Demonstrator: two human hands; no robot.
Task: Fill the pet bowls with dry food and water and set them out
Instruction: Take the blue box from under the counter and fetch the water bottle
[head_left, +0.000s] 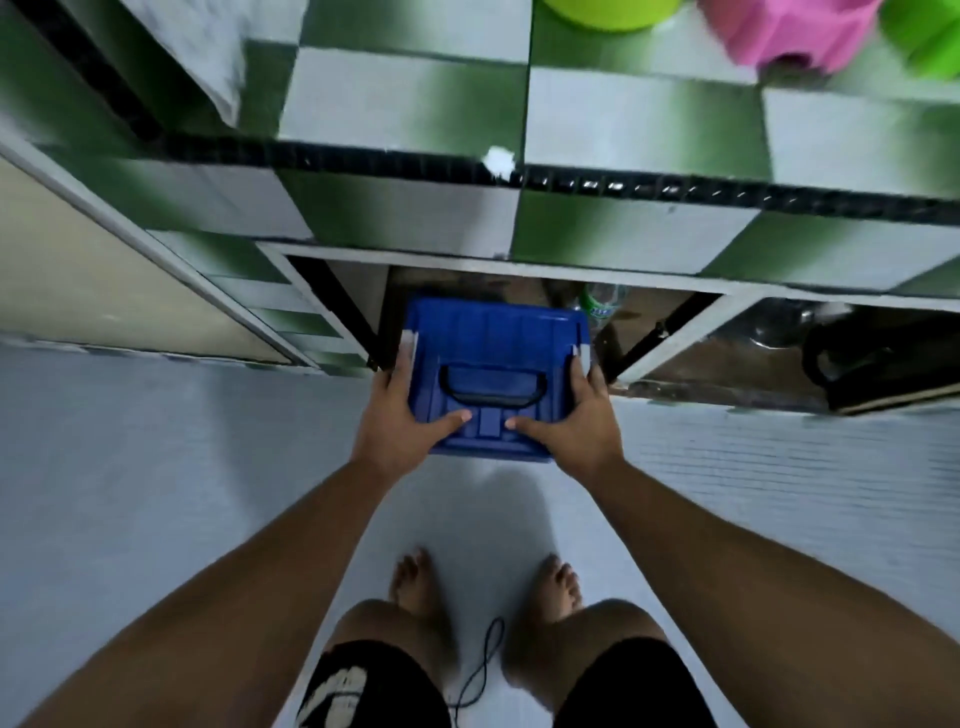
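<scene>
Head view: person stood barefoot facing a green-and-white tiled counter (415, 104) with an open cabinet (467, 260) under it. Blue box (493, 332) with lid sat at the cabinet mouth, half in and half out. Left hand (402, 415) was clamped on its left side and right hand (576, 421) on its right side, fingers running along the walls and thumbs laid over the lid near the dark handle (491, 387). Could not tell if the box rested on the floor (156, 441) or was lifted clear.

Step in hand, judged: handling the box at the cabinet, probably the dry food store, contents not visible. To do it well: keep the two-sided hold even and the box level so the lid stays seated, and clear the cabinet frame and the bottle (600, 306) just beside its far right corner. Also mind the thin cord (483, 670) on the floor between the feet.

Counts: one blue box, one handle, two hands on it. One clear bottle with green label inside the cabinet. One black vessel (872, 358) in the next compartment, type unclear. On the counter, two green tubs (608, 13) (924, 36), possibly the bowls, cut off by the frame, and one pink item (795, 31), blurred. No water or food seen
</scene>
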